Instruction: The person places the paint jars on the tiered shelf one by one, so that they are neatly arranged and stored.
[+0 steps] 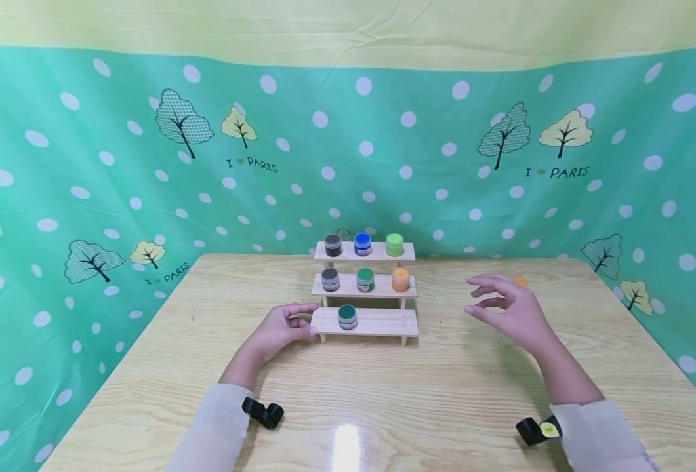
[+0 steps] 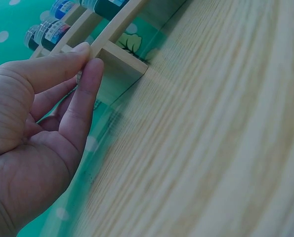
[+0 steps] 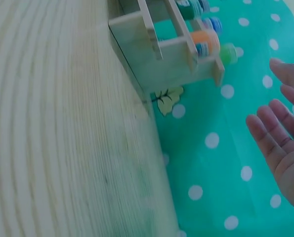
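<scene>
A three-tier wooden display stand (image 1: 383,322) bears several small paint jars. My left hand (image 1: 279,329) pinches the left end of its lowest shelf between thumb and fingers; the left wrist view shows the fingertips (image 2: 91,69) at the shelf's corner. On that shelf stands a dark green jar (image 1: 348,317). The middle shelf carries a dark jar (image 1: 330,280), a green jar (image 1: 365,280) and an orange jar (image 1: 400,280). To the right of the stand, my right hand (image 1: 510,309) hangs over the table, fingers loosely bent, holding nothing.
Along the top shelf are a black jar (image 1: 332,246), a blue jar (image 1: 362,244) and a light green jar (image 1: 394,245). Something orange (image 1: 521,281) peeks out behind the right hand, mostly hidden. A green dotted curtain (image 1: 300,151) hangs behind the wooden table (image 1: 442,393).
</scene>
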Tool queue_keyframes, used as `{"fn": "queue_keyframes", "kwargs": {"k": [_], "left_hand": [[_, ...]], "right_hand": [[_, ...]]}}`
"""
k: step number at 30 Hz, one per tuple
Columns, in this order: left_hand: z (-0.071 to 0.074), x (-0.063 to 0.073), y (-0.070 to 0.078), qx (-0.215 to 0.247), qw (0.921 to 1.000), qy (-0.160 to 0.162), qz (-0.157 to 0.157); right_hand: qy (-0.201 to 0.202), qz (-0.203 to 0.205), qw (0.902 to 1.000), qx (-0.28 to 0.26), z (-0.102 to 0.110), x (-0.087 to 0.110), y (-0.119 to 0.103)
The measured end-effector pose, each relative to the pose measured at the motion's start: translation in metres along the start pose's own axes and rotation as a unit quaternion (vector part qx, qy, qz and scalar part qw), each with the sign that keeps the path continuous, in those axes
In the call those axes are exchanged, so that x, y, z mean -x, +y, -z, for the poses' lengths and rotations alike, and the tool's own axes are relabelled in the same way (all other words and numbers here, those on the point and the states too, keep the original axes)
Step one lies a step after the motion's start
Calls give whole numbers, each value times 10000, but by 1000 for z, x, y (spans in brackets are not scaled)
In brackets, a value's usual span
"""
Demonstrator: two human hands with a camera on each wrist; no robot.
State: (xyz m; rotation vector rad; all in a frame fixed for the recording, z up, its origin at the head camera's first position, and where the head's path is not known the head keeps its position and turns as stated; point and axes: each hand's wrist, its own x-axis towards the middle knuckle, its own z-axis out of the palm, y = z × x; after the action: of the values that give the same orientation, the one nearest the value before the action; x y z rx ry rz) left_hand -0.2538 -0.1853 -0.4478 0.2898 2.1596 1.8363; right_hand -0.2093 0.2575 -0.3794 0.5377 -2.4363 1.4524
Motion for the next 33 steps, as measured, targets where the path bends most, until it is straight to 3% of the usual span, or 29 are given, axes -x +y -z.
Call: {"fn": "queue_keyframes", "kwargs": {"k": [7,14,33], "left_hand": [[2,0,-2,91,9999,-54,-65],[2,0,-1,107,9999,-38,-30],[0,0,1,32,10000,-25,-13]], "right_hand": [[-65,-130,9999,70,19,4,12],[-383,-143,9987,319,38,4,24],[-400,-986,9890,1026,67,5,55]]}}
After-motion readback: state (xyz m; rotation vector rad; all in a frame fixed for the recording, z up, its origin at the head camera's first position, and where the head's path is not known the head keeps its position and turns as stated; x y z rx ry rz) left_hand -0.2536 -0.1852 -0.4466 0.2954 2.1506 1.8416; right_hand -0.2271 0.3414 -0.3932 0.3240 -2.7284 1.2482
